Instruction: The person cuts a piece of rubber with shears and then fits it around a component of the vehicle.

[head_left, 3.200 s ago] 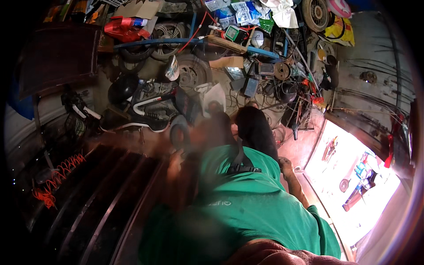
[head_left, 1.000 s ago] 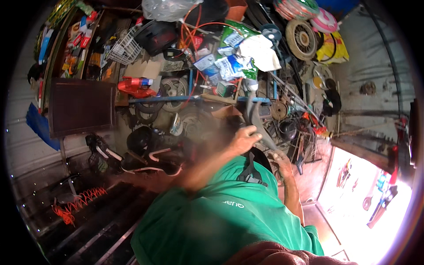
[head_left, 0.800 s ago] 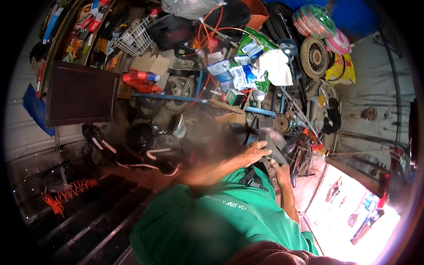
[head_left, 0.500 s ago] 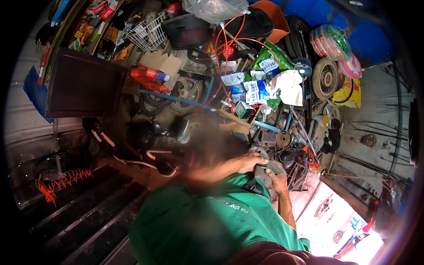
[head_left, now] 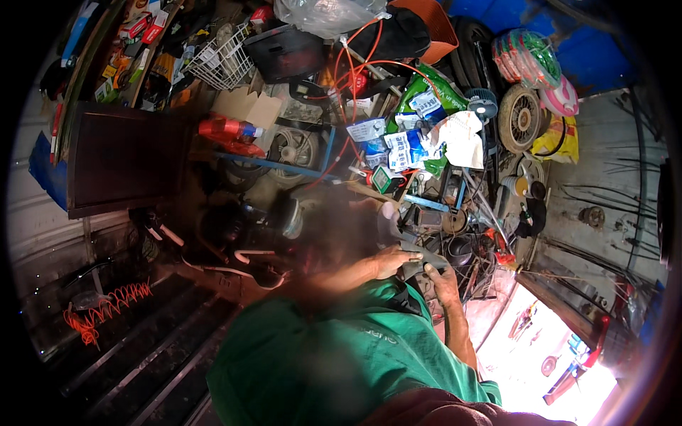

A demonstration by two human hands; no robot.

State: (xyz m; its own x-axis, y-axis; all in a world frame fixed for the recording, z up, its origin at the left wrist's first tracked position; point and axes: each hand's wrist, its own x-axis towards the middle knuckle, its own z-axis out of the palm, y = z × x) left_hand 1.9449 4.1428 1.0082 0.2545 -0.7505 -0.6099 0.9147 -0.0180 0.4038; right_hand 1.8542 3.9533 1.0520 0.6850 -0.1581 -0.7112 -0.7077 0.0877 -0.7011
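Note:
Both hands meet in front of my chest, just above my green shirt (head_left: 369, 334). My left hand (head_left: 391, 261) is closed on the left side of a flat grey piece (head_left: 419, 263). From the right, my right hand (head_left: 445, 280) grips the same piece, its thumb on top. The piece looks thin and flexible; its material and kind cannot be made out. A pale rounded shape (head_left: 388, 219) shows just beyond my left hand, too blurred to name. A dark smear covers part of the view left of my hands.
Ahead lie blue-and-white packets (head_left: 408, 149), a blue metal frame (head_left: 249, 162) and a spoked wheel (head_left: 520, 119). An orange hose (head_left: 348, 78) loops over the pile. A dark cabinet panel (head_left: 128, 160) stands left; metal rods and parts (head_left: 472, 273) lie right of my hands.
The hands have shifted slightly left, and more of the grey piece's flat face shows between them. The pale shape beyond the left hand has come into sight. The whole view has turned a little.

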